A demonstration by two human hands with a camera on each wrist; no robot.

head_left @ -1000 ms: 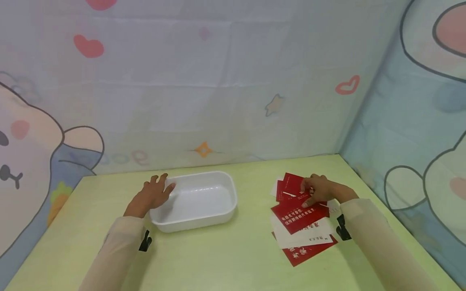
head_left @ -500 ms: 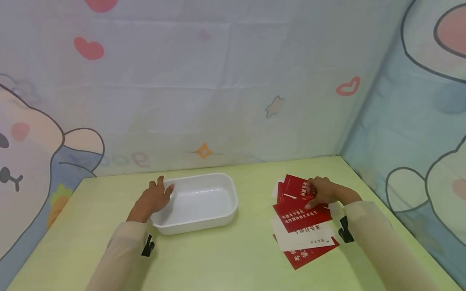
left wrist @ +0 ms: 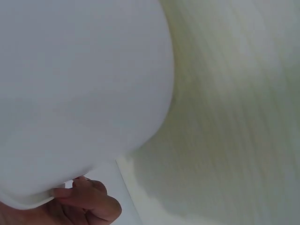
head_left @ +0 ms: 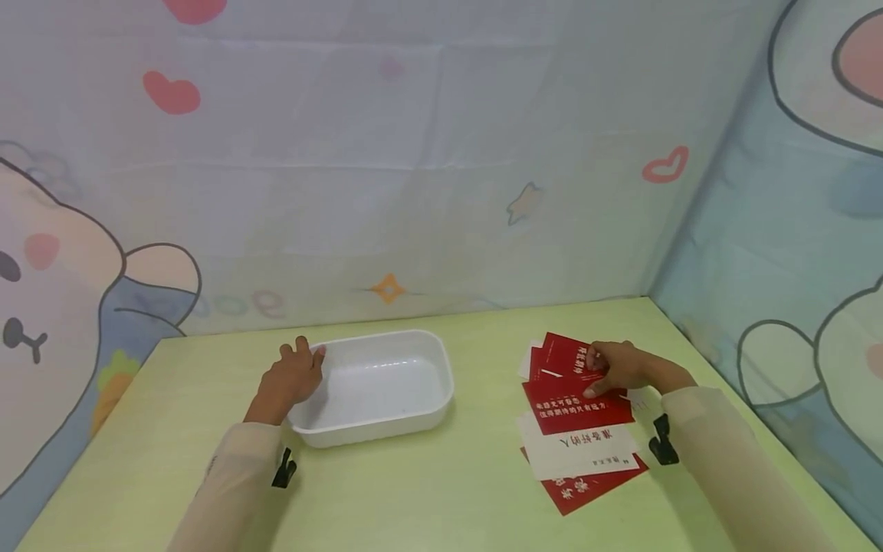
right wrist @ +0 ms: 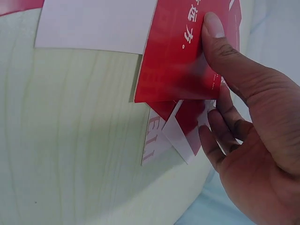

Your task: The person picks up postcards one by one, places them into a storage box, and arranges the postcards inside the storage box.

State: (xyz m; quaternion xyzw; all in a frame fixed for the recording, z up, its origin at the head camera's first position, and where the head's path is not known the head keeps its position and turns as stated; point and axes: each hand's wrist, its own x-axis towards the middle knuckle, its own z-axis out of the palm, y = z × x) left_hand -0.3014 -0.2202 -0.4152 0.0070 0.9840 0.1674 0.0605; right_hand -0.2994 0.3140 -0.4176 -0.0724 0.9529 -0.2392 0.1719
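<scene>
A white rectangular plastic tray [head_left: 379,434] stands left of centre on the table in the head view. My left hand [head_left: 294,373] grips its rim at the far left corner; in the left wrist view the thumb and fingers [left wrist: 89,199] meet at the rim, and the tray wall fills much of the picture. On the right, my right hand [head_left: 626,365] pinches a red card [head_left: 572,410] with white Chinese writing by its right end, thumb on top. Under and around it lie other red cards [head_left: 562,353] and a white card [head_left: 579,454] with dark writing, overlapping loosely.
The pale green table [head_left: 441,498] meets a cartoon-print cloth backdrop [head_left: 441,192] at the back and right. Another red card [head_left: 572,498] sticks out below the white one. A dark clip-like piece [head_left: 664,441] shows at the right wrist.
The red card under my right thumb has turned so that its long edges lie nearly level. My left hand has stayed at the tray's corner.
</scene>
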